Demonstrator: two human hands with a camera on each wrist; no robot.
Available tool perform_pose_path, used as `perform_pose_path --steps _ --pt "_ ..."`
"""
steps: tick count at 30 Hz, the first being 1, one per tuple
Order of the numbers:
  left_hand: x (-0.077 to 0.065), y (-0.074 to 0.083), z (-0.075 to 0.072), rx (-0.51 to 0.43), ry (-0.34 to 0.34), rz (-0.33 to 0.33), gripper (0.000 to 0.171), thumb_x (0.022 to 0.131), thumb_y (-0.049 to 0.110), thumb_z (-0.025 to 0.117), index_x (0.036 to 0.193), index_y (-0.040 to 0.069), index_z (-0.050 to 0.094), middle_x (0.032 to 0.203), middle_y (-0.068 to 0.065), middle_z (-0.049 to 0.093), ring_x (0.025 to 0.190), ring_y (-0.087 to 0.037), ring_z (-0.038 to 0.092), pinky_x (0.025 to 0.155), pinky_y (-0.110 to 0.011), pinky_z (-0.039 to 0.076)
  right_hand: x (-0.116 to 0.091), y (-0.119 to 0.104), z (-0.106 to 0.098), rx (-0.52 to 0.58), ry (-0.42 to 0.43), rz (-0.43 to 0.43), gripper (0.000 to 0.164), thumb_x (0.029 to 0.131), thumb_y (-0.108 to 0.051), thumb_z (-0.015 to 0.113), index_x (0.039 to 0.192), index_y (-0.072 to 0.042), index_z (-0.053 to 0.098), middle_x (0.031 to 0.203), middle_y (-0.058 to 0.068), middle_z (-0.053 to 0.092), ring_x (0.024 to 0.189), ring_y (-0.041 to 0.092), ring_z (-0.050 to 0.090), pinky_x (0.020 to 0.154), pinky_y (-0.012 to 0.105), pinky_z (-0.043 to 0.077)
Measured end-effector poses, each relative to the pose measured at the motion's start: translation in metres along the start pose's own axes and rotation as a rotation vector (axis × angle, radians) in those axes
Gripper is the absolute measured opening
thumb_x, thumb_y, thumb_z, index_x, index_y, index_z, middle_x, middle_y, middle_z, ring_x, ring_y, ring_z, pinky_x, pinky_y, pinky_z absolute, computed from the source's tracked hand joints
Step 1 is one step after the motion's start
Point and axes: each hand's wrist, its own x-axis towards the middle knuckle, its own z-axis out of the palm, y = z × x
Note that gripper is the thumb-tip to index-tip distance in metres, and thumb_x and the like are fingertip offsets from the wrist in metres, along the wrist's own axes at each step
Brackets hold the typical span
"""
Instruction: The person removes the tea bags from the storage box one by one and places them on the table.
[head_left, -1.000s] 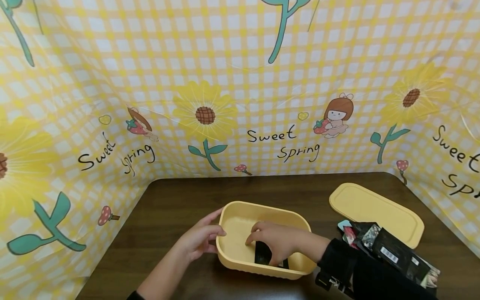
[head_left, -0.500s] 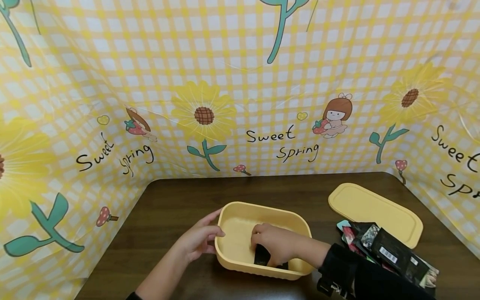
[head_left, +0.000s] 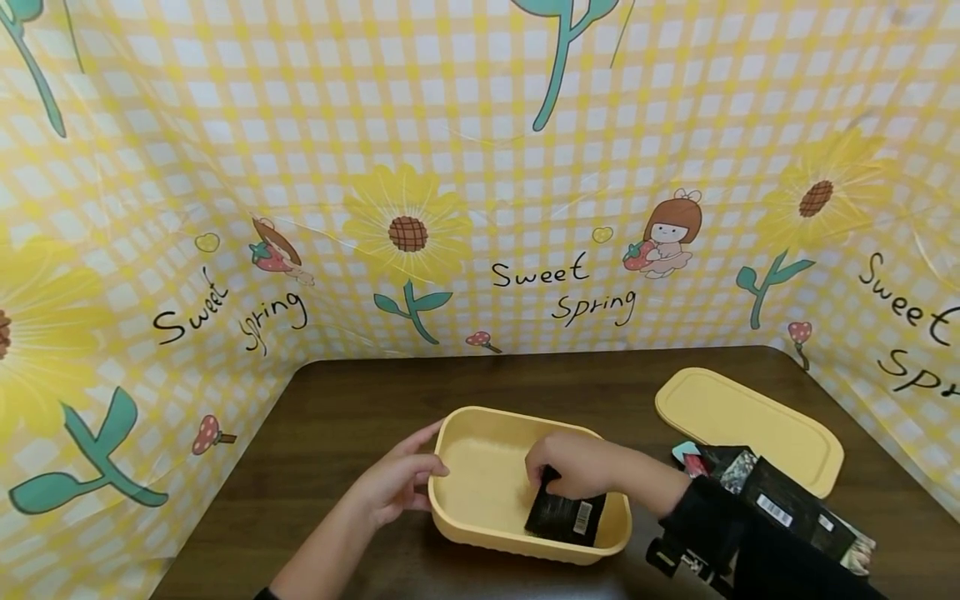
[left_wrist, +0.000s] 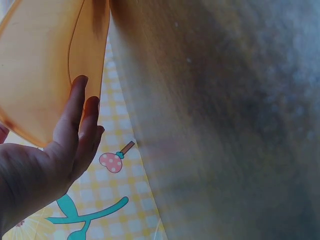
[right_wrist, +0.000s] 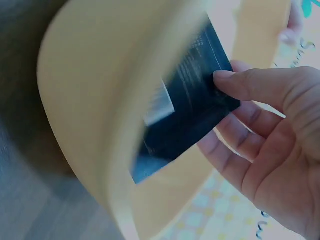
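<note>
A yellow plastic box (head_left: pixel 480 467) stands uncovered near the front of the table. At its left end my left hand (head_left: pixel 393 482) holds the wall, thumb over the rim and fingers along the outside, as the left wrist view also shows on the box wall (left_wrist: pixel 35 75). Inside the box's right half, my right hand (head_left: pixel 573 467) pinches a flat black packet (head_left: pixel 562 521) by its upper corner. The packet is tilted, its barcode label facing up. In the right wrist view the thumb presses on the packet's (right_wrist: pixel 195 95) printed face, with fingers behind; the box rim hides part of it.
A yellow lid (head_left: pixel 750 425) lies flat at the right rear of the dark wooden table (head_left: pixel 360 400). Several mostly black packets (head_left: pixel 795 504) are heaped against its front edge, partly behind my right sleeve. A yellow checked cloth (head_left: pixel 480 192) surrounds the table's back and sides.
My right hand has closed its fingers on the black packet's corner and shifted slightly right, lifting that edge so more of the packet shows. My left hand stays on the box.
</note>
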Motion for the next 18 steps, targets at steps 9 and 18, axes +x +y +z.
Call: perform_pose_path --steps 9,18 --pt "-0.002 -0.001 -0.003 -0.004 0.011 -0.003 0.092 0.085 0.006 0.062 0.167 0.011 0.022 0.12 -0.018 0.066 0.099 -0.023 0.071 0.082 -0.049 0.061 -0.044 0.018 -0.026 0.186 0.21 0.168 0.016 0.09 0.003 0.074 0.092 -0.013 0.072 0.088 -0.006 0.07 0.082 -0.001 0.06 0.072 0.026 0.054" --pt "-0.002 0.001 0.0 -0.007 0.012 -0.001 0.092 0.084 0.005 0.062 0.167 0.011 0.023 0.124 -0.021 0.064 0.1 -0.023 0.07 0.082 -0.048 0.061 -0.126 0.042 -0.049 0.116 0.523 0.452 0.011 0.089 -0.002 0.078 0.097 -0.008 0.074 0.09 -0.004 0.07 0.081 -0.002 0.058 0.072 0.026 0.053"
